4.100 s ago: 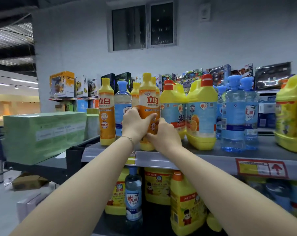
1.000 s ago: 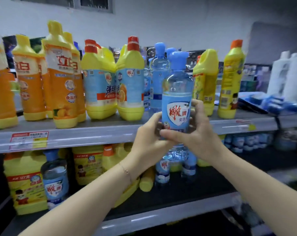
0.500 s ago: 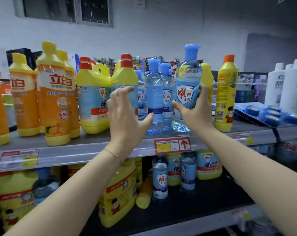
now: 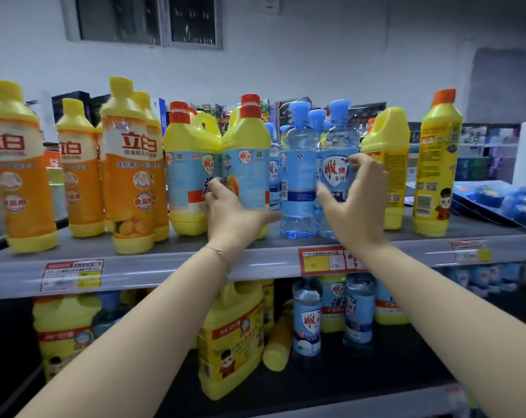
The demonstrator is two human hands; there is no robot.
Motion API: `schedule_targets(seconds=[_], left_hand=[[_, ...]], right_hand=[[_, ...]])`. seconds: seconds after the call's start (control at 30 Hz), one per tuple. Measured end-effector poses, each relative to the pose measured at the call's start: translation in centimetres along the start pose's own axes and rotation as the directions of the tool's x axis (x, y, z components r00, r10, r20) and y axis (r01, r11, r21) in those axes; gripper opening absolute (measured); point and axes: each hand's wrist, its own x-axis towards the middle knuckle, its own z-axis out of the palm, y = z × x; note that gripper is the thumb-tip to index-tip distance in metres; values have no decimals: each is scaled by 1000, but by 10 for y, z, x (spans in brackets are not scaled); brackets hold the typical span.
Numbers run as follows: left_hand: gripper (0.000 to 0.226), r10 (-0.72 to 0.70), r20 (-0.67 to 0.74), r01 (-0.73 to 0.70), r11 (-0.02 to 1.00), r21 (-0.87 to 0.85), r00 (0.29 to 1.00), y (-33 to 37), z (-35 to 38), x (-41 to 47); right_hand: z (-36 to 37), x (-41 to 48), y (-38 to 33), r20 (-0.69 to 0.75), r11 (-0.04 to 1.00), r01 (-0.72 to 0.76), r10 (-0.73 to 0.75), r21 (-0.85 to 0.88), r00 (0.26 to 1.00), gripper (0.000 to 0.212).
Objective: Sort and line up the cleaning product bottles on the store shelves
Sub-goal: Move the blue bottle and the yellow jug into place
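On the upper shelf [image 4: 165,267] stand orange bottles [image 4: 129,182] at the left, yellow red-capped bottles [image 4: 189,176] in the middle, and clear blue bottles [image 4: 297,176] right of them. My right hand [image 4: 355,203] grips a clear blue bottle [image 4: 338,140] with a shield label; it stands upright on the shelf beside the other blue ones. My left hand [image 4: 231,209] wraps around the lower part of a yellow red-capped bottle [image 4: 246,158], thumb stretched toward the blue bottles.
A yellow jug [image 4: 385,152] and a tall yellow bottle with an orange cap [image 4: 436,164] stand to the right, then blue packs [image 4: 496,197]. The lower shelf holds yellow jugs [image 4: 231,339], blue bottles [image 4: 307,321] and an orange bottle lying on its side [image 4: 278,345].
The blue bottle, lifted from below with both hands, now stands on the upper shelf next to the other blue ones. My left hand left it and took the yellow red-capped bottle.
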Motion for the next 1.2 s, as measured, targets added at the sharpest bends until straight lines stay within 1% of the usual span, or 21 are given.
schedule_targets(seconds=[0.03, 0.07, 0.1, 0.13, 0.2, 0.27, 0.33, 0.4, 0.47, 0.53, 0.6, 0.7, 0.8, 0.87, 0.93, 1.0, 1.03, 1.07, 1.1, 1.13, 1.2], left_hand=[[115, 3, 10, -3, 1000, 12, 1000, -1, -3, 1], [113, 12, 21, -12, 999, 33, 1000, -3, -6, 1], [112, 26, 31, -28, 997, 69, 999, -4, -11, 1], [112, 49, 39, -53, 991, 124, 998, -5, -16, 1], [108, 120, 45, -127, 953, 274, 992, -9, -27, 0], [99, 197, 61, -206, 905, 372, 978, -14, -37, -3], [88, 262, 95, -278, 887, 369, 960, -18, -45, -7], [74, 291, 117, -314, 887, 338, 950, -22, -52, -8], [67, 275, 128, -302, 901, 312, 953, -25, -59, -7], [68, 250, 139, -281, 915, 291, 958, -26, -66, -6], [67, 238, 164, -275, 924, 266, 957, -25, -74, -6], [67, 231, 208, -277, 932, 233, 950, -19, -87, -3], [77, 216, 241, -263, 948, 182, 946, -12, -95, 1], [85, 195, 251, -223, 971, 88, 948, -3, -97, 2], [90, 168, 259, -151, 985, -83, 951, 6, -96, 3], [93, 157, 295, -84, 966, -246, 942, 15, -95, 0], [91, 170, 331, -61, 947, -314, 928, 19, -92, -2], [85, 198, 364, -55, 928, -368, 910, 23, -89, -6], [78, 234, 391, -60, 911, -408, 890, 26, -84, -11], [75, 261, 409, -66, 899, -433, 874, 29, -79, -17], [70, 316, 422, -105, 886, -452, 850, 35, -67, -35]], right_hand=[[0, -4, -12, 43, 996, 74, -76, 54, 996, 45], [3, -7, -25, 119, 988, 104, -118, 113, 986, 41], [8, -10, -38, 208, 983, 87, -121, 164, 971, 40], [14, -12, -52, 289, 979, 44, -101, 198, 952, 44], [31, -12, -75, 385, 972, -88, -3, 220, 923, 59], [50, -7, -90, 406, 948, -226, 120, 223, 906, 72], [67, 0, -98, 417, 909, -351, 236, 225, 878, 81], [83, 2, -101, 434, 860, -453, 325, 233, 840, 86], [93, -1, -102, 404, 831, -498, 379, 248, 833, 82], [96, -5, -102, 338, 828, -489, 393, 275, 855, 74], [93, -8, -103, 279, 832, -463, 387, 305, 879, 71], [83, -12, -103, 192, 848, -386, 337, 363, 922, 72], [61, -8, -111, 113, 843, -283, 260, 457, 959, 73], [42, -1, -116, 75, 817, -233, 228, 528, 971, 69], [20, 6, -118, 92, 745, -230, 223, 626, 970, 64], [-3, 8, -115, 157, 624, -264, 222, 735, 962, 60], [-15, 7, -111, 201, 572, -294, 220, 766, 954, 57], [-26, 5, -105, 250, 524, -328, 214, 786, 944, 53], [-37, 2, -98, 298, 468, -359, 201, 808, 933, 49], [-46, -2, -88, 340, 406, -386, 183, 828, 922, 47], [-61, -13, -66, 418, 302, -448, 161, 842, 894, 49]])
